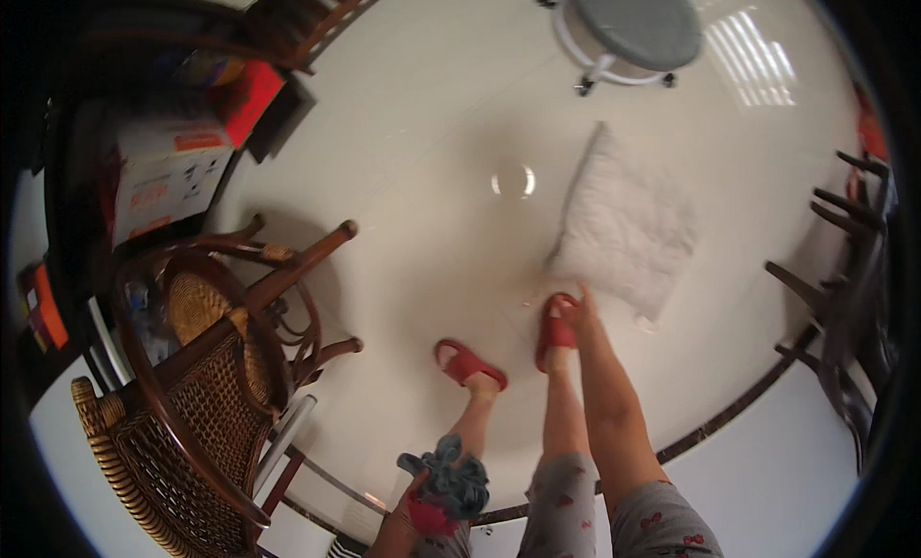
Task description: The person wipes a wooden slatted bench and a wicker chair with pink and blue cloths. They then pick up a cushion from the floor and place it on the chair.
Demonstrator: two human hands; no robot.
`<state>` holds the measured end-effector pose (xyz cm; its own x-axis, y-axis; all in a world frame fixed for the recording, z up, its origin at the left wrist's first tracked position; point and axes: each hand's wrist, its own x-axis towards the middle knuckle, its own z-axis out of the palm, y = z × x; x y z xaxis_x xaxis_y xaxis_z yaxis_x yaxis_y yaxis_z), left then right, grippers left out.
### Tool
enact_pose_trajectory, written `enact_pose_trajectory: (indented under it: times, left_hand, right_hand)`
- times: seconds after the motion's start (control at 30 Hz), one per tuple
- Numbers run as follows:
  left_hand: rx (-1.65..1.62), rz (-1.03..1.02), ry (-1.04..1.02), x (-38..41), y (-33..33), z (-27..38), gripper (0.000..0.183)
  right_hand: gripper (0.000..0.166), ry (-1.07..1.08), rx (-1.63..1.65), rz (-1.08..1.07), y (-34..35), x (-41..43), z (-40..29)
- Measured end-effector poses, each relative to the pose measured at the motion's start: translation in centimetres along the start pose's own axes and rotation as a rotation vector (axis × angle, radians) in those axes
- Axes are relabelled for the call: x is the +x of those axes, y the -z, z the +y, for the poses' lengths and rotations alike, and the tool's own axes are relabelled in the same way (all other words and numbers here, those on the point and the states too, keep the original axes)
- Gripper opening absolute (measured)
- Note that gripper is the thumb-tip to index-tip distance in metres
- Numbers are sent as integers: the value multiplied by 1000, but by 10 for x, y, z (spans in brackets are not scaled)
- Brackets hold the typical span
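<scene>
At the lower left, my left hand [411,506] is closed around a bunched, ruffled dark grey-green item [457,480], perhaps of fabric, and a pinkish-red one [430,516]. My right arm reaches forward, and my right hand [581,307] is blurred beside the near edge of a light grey quilted cushion [629,223] lying on the floor. Whether its fingers grip the cushion's edge cannot be told. Two red slippers are on the feet: one [552,331] partly behind my right hand, the other [468,364] further left.
A rattan armchair [194,421] stands at the left, beside a white and red cardboard box [173,180]. At the top is a round grey stool [637,25] on casters. Dark curved furniture legs [845,284] line the right side. The glossy tiled floor [403,198] reflects light.
</scene>
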<state>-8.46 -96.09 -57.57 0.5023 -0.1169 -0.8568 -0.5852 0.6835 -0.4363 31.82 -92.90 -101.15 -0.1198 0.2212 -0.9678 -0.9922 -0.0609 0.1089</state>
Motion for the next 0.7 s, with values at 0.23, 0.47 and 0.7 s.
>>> enact_pose_trajectory:
  times: [0.23, 0.47, 0.7]
  left_hand:
    - [-141, -229, 17, -23, 21, 17, 57]
    - [113, 3, -37, -16, 43, -23, 59]
    - [7, -3, -105, -22, 23, -55, 62]
  right_hand:
    - [16, 229, 281, 49, -41, -39, -51]
    - [8, 328, -102, 10, -107, -279, -116]
    - [42, 257, -245, 251, -82, -213, -82]
